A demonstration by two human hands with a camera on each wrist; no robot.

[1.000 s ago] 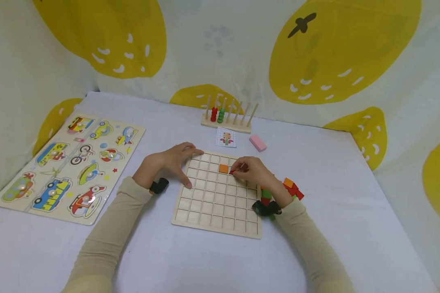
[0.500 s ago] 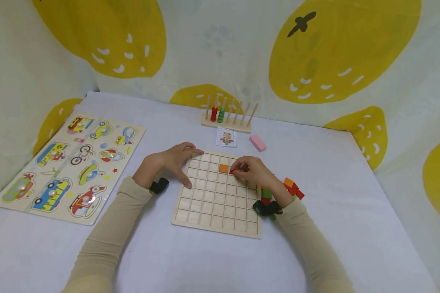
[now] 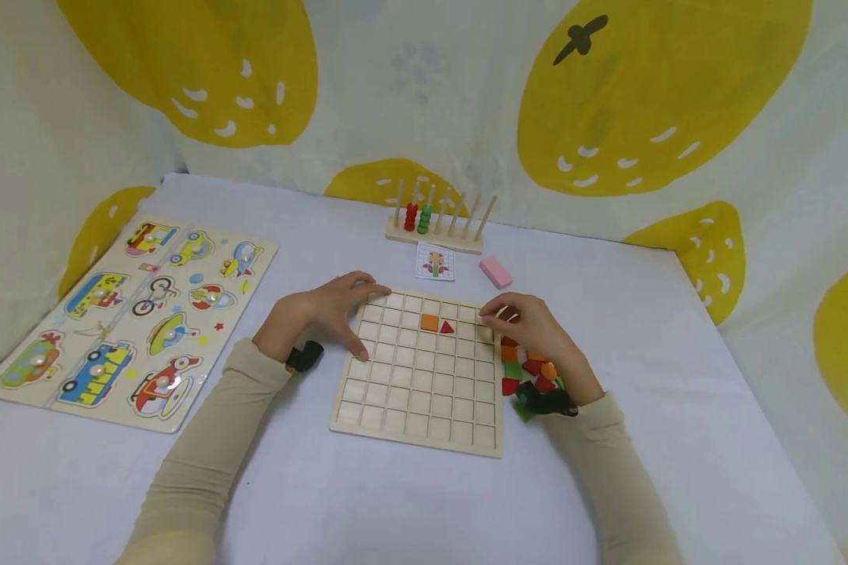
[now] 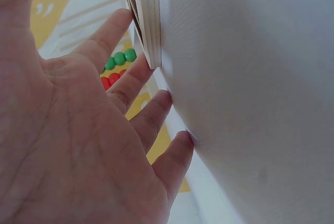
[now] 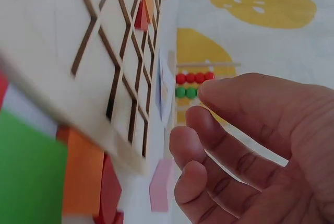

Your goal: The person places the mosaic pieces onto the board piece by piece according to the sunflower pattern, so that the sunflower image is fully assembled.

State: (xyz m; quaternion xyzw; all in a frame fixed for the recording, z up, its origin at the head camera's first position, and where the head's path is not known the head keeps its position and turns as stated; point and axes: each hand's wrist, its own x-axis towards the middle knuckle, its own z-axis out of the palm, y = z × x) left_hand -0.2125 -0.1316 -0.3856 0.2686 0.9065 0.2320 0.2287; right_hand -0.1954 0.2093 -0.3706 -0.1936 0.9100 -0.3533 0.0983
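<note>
A wooden grid board [image 3: 396,396] lies on the table, with an orange square tile [image 3: 429,322] and a red triangle tile [image 3: 447,327] side by side in its cells. My left hand [image 3: 330,304] spreads over the board's left edge, thumb and fingertips touching it. In the left wrist view the fingers [image 4: 116,32] reach out fairly straight along the board's side. Over the far right corner, my right hand [image 3: 526,323] hovers with its fingers loosely bent. The right wrist view shows nothing between that thumb and those fingers [image 5: 206,125].
Several loose red, green and orange tiles [image 3: 512,370] lie right of the board, partly under my right wrist. Beyond the board are a pattern card [image 3: 434,261], a pink block [image 3: 495,271] and a bead stand [image 3: 434,237]. A vehicle puzzle [image 3: 226,314] lies at left.
My right hand has let go of the red triangle tile and moved right, towards the board's right edge. The triangle now shows beside the orange square. My left hand stays in place.
</note>
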